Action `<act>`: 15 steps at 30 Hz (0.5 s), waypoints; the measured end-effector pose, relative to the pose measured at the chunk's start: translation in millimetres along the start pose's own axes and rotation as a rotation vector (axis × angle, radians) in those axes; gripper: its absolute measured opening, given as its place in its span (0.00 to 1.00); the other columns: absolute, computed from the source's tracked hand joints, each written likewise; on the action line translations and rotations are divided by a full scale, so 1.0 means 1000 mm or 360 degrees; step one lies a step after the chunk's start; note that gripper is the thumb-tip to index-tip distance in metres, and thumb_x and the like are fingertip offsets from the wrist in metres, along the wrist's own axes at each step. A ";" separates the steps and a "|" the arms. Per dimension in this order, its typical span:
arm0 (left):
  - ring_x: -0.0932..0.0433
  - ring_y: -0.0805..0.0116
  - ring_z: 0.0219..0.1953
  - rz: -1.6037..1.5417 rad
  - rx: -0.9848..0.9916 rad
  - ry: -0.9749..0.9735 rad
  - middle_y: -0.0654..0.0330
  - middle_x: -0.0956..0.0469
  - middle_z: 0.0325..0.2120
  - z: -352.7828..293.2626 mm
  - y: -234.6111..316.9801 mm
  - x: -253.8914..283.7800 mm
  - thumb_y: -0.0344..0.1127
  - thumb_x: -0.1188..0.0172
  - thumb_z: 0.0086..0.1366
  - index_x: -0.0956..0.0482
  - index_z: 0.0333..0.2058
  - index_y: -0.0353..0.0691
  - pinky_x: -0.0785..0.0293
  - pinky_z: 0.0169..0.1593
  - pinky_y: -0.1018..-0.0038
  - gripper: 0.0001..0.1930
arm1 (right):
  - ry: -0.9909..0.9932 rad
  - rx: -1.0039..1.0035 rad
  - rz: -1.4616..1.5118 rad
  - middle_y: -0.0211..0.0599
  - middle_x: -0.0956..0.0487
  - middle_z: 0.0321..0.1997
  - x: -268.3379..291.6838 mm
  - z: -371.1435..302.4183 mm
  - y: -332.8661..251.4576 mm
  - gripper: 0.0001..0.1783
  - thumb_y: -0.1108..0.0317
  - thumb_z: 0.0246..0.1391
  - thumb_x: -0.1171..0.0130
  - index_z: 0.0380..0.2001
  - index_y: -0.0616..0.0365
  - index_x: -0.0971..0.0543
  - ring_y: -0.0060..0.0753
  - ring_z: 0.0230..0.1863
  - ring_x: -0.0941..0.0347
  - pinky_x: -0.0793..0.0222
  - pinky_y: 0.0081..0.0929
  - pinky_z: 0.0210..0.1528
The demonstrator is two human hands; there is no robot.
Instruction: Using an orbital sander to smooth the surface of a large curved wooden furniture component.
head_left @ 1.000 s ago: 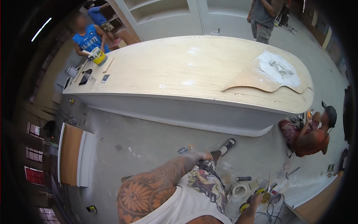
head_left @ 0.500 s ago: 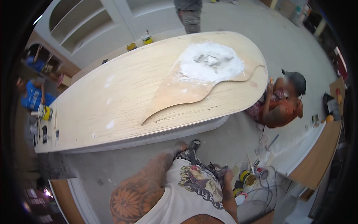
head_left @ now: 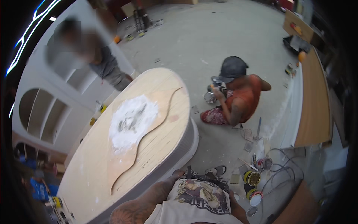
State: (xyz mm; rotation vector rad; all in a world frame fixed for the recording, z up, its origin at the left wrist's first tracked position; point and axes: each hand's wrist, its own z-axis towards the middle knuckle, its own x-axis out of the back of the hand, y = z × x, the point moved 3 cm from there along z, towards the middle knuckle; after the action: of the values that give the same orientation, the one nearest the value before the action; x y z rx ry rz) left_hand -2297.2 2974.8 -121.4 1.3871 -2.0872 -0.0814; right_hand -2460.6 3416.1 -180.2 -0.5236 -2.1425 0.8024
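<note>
A long wooden table [head_left: 95, 171] with a rounded end stands at my left, a patch of white powder [head_left: 125, 140] with grey smears on its top. Under the powder lies a thin sheet with a wavy edge [head_left: 158, 128]. Beside the table, my left hand [head_left: 178, 174] hangs low near my waist; its fingers are too unclear to read. My right forearm [head_left: 237, 211] runs down along my other side, near the paint cans on the floor. The right hand is mostly hidden beside my shirt, so its grip does not show.
A person in an orange top [head_left: 246, 99] crouches beyond the table's rounded end. Another person in grey [head_left: 108, 65] stands across the table. Opened cans [head_left: 251, 178], cables [head_left: 287, 158] and tools lie on the floor at right, near a long wooden panel [head_left: 315, 100]. White shelving [head_left: 44, 115] stands at left.
My view has turned right, so the table now lies further left and slants more steeply. The crouching person and more floor have come nearer the middle. The standing person's upper body now shows.
</note>
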 end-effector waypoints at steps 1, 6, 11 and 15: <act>0.22 0.48 0.52 0.0308 -0.0090 0.0006 0.45 0.21 0.48 0.026 0.006 -0.006 0.58 0.48 0.61 0.17 0.44 0.42 0.28 0.55 0.58 0.27 | -0.0423 -0.0192 0.0010 0.61 0.20 0.44 0.007 0.005 0.018 0.25 0.53 0.54 0.42 0.43 0.65 0.19 0.55 0.52 0.23 0.30 0.46 0.52; 0.24 0.43 0.53 0.0018 -0.0163 0.0041 0.38 0.22 0.49 0.112 0.086 0.052 0.58 0.55 0.63 0.22 0.51 0.34 0.32 0.57 0.56 0.33 | 0.0335 -0.0680 0.1176 0.36 0.22 0.28 0.076 0.072 -0.010 0.12 0.59 0.61 0.48 0.36 0.56 0.25 0.32 0.26 0.23 0.28 0.30 0.23; 0.24 0.69 0.33 -0.0687 -0.0049 0.0076 0.61 0.21 0.38 0.157 0.269 0.104 0.48 0.44 0.66 0.25 0.47 0.44 0.28 0.33 0.69 0.17 | 0.0810 -0.0741 0.1158 0.29 0.21 0.28 0.172 0.120 -0.004 0.15 0.57 0.61 0.46 0.44 0.53 0.20 0.24 0.26 0.25 0.30 0.25 0.25; 0.22 0.68 0.35 -0.0580 -0.0168 -0.0190 0.58 0.20 0.39 0.212 0.360 0.087 0.46 0.44 0.68 0.26 0.49 0.41 0.27 0.34 0.68 0.18 | 0.1092 -0.0958 0.1402 0.33 0.19 0.35 0.189 0.117 0.025 0.17 0.59 0.63 0.48 0.51 0.54 0.23 0.24 0.29 0.23 0.28 0.25 0.27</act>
State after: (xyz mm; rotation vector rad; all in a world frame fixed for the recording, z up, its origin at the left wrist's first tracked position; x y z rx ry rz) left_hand -2723.2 3001.4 -116.2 1.7165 -1.8683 -0.4270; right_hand -2666.1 3502.0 -157.6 -1.8314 -1.4158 0.2807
